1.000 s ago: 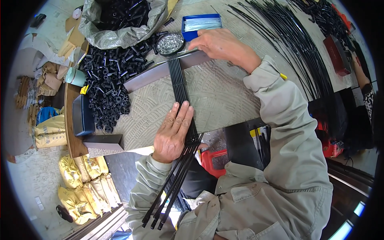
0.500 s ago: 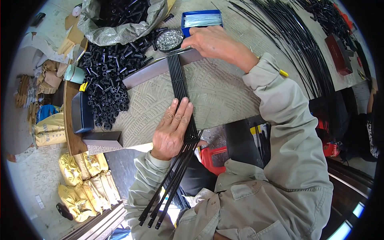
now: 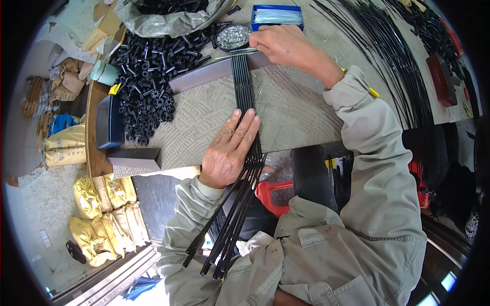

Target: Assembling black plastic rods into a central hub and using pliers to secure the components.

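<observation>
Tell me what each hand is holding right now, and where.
The left hand presses flat on the middle of the black rods. The right hand is at their far ends; its grip cannot be told.

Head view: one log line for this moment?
left hand: flat on black rods | right hand: at rod tips | screw dish: beside

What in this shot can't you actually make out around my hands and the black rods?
Head view only:
- Right hand fingertips: curled at the black rods' far ends, so what they pinch is hidden.
- Rods under the left hand: covered by the palm.
- Round dish contents: too small to identify.
- Blue box: cut by the top edge.
</observation>
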The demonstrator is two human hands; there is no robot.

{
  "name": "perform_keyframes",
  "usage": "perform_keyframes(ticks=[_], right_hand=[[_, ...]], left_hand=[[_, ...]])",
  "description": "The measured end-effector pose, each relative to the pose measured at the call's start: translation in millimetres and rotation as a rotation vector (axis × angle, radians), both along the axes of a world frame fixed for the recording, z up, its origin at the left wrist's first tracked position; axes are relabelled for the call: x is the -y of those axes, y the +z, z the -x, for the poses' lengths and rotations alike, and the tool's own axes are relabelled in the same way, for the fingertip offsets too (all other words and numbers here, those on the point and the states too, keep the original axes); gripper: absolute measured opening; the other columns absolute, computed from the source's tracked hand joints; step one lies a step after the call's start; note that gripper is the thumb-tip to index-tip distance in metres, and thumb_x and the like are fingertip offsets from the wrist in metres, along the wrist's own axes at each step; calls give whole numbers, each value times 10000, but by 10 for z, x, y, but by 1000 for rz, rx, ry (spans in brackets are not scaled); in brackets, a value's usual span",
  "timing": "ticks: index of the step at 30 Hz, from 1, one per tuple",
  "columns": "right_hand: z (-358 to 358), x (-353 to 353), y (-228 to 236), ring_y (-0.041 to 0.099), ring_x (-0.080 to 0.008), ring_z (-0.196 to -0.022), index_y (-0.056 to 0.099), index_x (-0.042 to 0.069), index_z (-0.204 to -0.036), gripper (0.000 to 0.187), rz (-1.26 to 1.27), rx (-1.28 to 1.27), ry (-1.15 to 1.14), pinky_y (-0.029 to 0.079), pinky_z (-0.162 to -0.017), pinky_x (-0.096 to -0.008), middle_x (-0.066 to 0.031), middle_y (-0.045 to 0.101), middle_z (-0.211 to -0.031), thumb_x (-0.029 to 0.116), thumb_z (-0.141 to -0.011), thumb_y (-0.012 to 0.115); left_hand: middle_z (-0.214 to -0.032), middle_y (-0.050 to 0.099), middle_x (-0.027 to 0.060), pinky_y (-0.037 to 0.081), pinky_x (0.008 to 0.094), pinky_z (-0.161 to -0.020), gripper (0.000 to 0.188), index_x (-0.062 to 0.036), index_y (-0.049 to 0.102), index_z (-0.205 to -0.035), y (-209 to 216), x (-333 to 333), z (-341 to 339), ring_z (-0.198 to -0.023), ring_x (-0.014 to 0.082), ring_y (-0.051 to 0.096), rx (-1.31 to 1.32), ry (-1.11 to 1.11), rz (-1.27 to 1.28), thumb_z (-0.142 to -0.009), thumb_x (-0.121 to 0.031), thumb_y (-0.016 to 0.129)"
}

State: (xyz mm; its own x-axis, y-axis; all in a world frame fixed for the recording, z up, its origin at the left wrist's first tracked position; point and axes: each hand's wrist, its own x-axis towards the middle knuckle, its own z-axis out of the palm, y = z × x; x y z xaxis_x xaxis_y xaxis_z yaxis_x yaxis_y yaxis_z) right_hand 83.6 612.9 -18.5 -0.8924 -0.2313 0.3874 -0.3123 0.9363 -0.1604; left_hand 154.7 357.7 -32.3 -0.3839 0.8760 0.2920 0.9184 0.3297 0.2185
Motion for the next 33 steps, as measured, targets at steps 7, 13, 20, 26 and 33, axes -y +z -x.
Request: perform_keyframes(ticks=[7, 13, 20, 26, 33], right_hand=[[168, 11, -218, 570, -287, -683, 552, 99, -835, 69, 208, -271, 156, 428, -585, -395, -81, 590, -769, 155, -806, 523], [227, -295, 53, 596, -274, -748, 585, 96, -822, 73, 479, -408, 125, 455, -621, -395, -75, 601, -782, 144, -768, 579], [562, -759, 174, 588, -309, -688, 610, 74, -626, 97, -16, 15, -220, 457, -620, -394, -142, 611, -707, 160, -669, 595], [761, -970, 60, 580, -302, -687, 602, 96, -788, 108, -176, 66, -69, 446, -615, -393, -106, 612, -781, 186, -735, 574], [722, -937, 85, 571, -300, -712, 585, 93, -786, 89, -215, -20, -108, 441, -623, -384, -91, 593, -800, 167, -738, 581]], left_hand=[[-1296, 427, 135, 357, 388, -975, 827, -13, 437, -1247, -23, -16, 12, -1201, 324, 398, 6, -8, -4, -643, -548, 619], [-1316, 409, 110, 350, 380, -984, 769, -56, 433, -1262, -22, 13, 9, -1222, 320, 369, -32, 35, 7, -673, -520, 604], [-1329, 395, 88, 351, 379, -986, 699, -77, 417, -1276, -65, 24, -27, -1223, 318, 368, -38, 47, -19, -714, -459, 581], [-1335, 388, 78, 351, 377, -991, 678, -77, 412, -1279, -88, 57, -13, -1224, 316, 366, -84, 53, -49, -714, -413, 579], [-1372, 336, 64, 330, 358, -1007, 665, -79, 351, -1315, -79, 89, 23, -1248, 291, 335, -60, -13, -23, -722, -255, 594]])
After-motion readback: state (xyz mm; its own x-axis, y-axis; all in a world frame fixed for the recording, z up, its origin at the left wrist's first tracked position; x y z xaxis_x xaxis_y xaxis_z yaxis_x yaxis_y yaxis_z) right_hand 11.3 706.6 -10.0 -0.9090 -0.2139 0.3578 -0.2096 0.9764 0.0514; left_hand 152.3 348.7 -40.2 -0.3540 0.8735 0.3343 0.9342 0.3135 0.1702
